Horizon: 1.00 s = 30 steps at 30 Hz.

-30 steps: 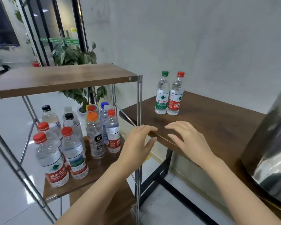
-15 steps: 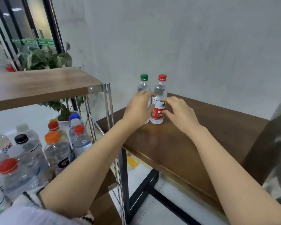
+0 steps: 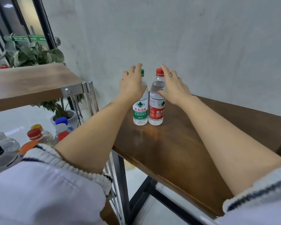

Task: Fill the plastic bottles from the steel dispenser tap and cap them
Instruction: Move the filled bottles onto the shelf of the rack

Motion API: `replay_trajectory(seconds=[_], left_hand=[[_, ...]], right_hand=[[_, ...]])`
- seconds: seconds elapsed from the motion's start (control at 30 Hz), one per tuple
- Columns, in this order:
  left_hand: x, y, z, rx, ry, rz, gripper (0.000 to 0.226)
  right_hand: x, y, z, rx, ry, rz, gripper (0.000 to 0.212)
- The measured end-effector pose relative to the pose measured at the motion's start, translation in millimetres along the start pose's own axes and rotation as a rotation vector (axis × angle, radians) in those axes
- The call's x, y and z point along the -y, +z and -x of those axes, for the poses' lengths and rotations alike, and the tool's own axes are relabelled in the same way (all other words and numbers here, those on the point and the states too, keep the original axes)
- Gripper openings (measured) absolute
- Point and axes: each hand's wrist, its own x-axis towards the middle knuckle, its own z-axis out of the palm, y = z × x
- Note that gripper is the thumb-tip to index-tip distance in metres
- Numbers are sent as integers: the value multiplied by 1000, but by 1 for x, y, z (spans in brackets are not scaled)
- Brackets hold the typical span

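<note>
Head view: up from the surface (image 3: 177,151) edge, the released left grip (image 3: 133,86) reaches the green-capped bottle (image 3: 140,111), the released right grip (image 3: 172,88) the red-capped bottle (image 3: 156,109), pickup likely next.

Left bottle (image 3: 140,111) beside right bottle (image 3: 156,111) on table (image 3: 177,143) by wall (image 3: 185,38), rack (image 3: 31,82) with other bottles (image 3: 34,133) to left

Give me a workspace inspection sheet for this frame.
Surface: dark wooden table, glossy.
Job's things: green-capped bottle and red-capped bottle upright, side by side near the wall, both capped.
Clutter: assorted capped bottles low on the metal rack.
Hands: left hand by the green cap, right hand by the red cap; fingers straight, no grip seen.
Cables: nothing seen.
Surroundings: grey wall, potted plant.
</note>
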Motion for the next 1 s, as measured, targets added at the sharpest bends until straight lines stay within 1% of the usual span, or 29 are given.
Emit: replay_trajectory(seconds=[0.17,0.33,0.47,0.57,0.73,0.83,1.0], left_hand=[[5,9,-5,0,-28,13,67],[9,15,-7,24,-32,81,78],[9,18,-9,20,-46,187,72],[9,21,-6,32,-64,280,71],[7,24,8,3,-21,413,73],[4,25,19,-33,-4,445,74],[1,23,42,-70,17,480,72]], right_hand=[[-1,4,-11,36,9,-50,95],[0,9,-14,74,2,-166,98],[3,13,-15,86,9,-232,100],[4,16,-13,52,15,-273,94],[5,26,-3,-8,3,-387,89],[6,28,5,-56,-9,-449,86],[8,28,29,-109,-28,-486,81]])
